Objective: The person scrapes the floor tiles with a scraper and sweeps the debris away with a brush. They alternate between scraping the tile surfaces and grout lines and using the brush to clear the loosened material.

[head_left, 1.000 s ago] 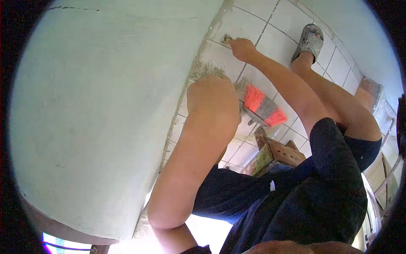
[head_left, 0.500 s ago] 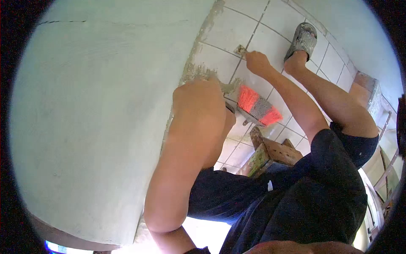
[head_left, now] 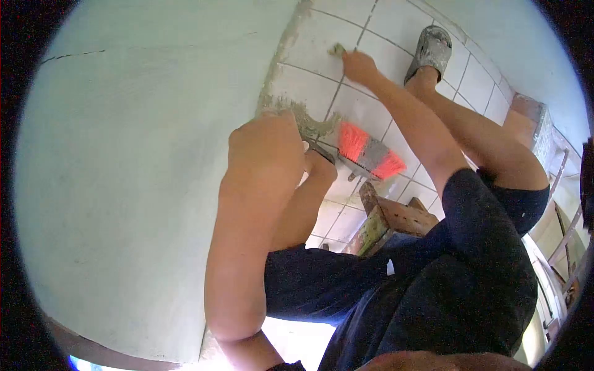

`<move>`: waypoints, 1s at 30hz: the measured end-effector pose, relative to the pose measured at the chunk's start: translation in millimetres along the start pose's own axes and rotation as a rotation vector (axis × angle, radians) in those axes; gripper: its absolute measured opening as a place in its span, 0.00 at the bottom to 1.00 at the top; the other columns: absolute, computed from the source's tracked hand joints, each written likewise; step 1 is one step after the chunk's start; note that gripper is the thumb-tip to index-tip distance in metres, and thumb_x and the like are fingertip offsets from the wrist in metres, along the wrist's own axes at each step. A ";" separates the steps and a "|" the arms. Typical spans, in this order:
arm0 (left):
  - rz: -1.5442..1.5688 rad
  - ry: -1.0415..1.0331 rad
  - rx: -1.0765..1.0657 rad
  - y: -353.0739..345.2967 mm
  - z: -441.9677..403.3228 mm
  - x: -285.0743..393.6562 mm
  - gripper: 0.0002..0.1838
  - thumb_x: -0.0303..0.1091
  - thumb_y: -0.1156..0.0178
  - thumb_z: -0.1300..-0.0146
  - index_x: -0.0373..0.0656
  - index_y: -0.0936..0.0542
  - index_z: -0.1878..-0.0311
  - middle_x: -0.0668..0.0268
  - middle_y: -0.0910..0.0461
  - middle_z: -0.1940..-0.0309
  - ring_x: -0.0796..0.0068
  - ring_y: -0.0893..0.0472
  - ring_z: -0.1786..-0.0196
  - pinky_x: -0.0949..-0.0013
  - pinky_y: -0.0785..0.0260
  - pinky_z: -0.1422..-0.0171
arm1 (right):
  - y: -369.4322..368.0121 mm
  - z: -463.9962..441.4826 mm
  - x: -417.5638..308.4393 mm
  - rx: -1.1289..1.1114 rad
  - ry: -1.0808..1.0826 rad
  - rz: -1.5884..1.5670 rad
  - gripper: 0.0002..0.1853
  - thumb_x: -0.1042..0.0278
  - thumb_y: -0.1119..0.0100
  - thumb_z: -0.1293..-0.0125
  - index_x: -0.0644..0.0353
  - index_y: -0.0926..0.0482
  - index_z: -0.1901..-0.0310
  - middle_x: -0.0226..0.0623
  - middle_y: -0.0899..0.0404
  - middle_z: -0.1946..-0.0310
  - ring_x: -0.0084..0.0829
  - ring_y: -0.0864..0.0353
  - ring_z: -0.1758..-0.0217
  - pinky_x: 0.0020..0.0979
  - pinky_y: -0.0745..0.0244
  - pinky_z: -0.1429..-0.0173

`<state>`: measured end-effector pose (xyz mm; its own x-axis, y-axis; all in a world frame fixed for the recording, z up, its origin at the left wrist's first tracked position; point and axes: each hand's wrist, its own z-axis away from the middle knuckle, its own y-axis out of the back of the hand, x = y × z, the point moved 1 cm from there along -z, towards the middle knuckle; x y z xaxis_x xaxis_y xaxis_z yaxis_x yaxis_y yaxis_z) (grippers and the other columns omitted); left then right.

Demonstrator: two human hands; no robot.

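My left hand [head_left: 263,145] is closed beside the pale green wall [head_left: 136,185], low at its foot. Its fingers face away from me, so whatever they hold is hidden. Wet grey mortar [head_left: 303,114] lies on the white floor tiles [head_left: 312,43] just beyond this hand. Farther out, my right hand [head_left: 359,68] is closed around a small tool smeared with mortar [head_left: 336,49]. The tool's end shows above the tiles, but its exact kind is unclear.
A broom head [head_left: 370,150] with orange and grey bristles lies on the tiles between my arms. Behind it stands a worn wooden stool [head_left: 402,216]. My slippered right foot [head_left: 431,52] rests at the upper right. A thin crack [head_left: 74,55] runs across the wall.
My right hand has moved farther out with the small tool, up and left in view. My left hand has shifted left towards the wall. The view has also shifted slightly.
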<state>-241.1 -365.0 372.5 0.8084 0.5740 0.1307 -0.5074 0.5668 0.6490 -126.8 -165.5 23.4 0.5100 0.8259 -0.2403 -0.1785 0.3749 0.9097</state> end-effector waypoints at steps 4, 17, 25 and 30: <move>0.021 0.019 -0.033 0.4 7.0 0.3 0.19 0.41 0.40 0.38 0.37 0.24 0.51 0.50 0.20 0.58 0.51 0.20 0.52 0.53 0.28 0.47 | 4.5 -22.7 10.4 -0.078 -0.016 0.039 0.19 0.67 0.50 0.39 0.61 0.25 0.47 0.49 0.18 0.67 0.49 0.17 0.60 0.45 0.21 0.57; 0.018 -0.007 -0.017 -1.7 5.1 8.0 0.18 0.42 0.38 0.39 0.37 0.24 0.54 0.50 0.21 0.60 0.50 0.20 0.54 0.53 0.28 0.49 | 34.1 -76.2 -25.0 -0.064 -0.014 0.025 0.17 0.68 0.57 0.36 0.60 0.24 0.50 0.50 0.18 0.60 0.49 0.17 0.55 0.48 0.21 0.51; 0.006 0.027 0.015 11.5 7.4 10.6 0.17 0.40 0.39 0.38 0.37 0.25 0.52 0.51 0.21 0.60 0.50 0.20 0.54 0.53 0.28 0.50 | 27.5 -120.3 -30.2 0.011 -0.002 -0.050 0.17 0.67 0.57 0.35 0.61 0.23 0.49 0.50 0.18 0.59 0.48 0.18 0.53 0.48 0.22 0.51; 0.034 -0.007 0.084 10.7 11.1 9.6 0.17 0.39 0.40 0.38 0.37 0.25 0.52 0.51 0.21 0.61 0.50 0.19 0.55 0.52 0.28 0.51 | 48.7 -92.0 -35.4 -0.075 -0.012 -0.048 0.17 0.66 0.56 0.36 0.61 0.21 0.52 0.52 0.18 0.57 0.48 0.18 0.51 0.48 0.23 0.48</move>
<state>-235.4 -359.9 389.0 0.7935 0.5876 0.1585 -0.5076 0.4952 0.7051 -230.9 -137.7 45.0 0.5299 0.8010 -0.2786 -0.2161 0.4452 0.8690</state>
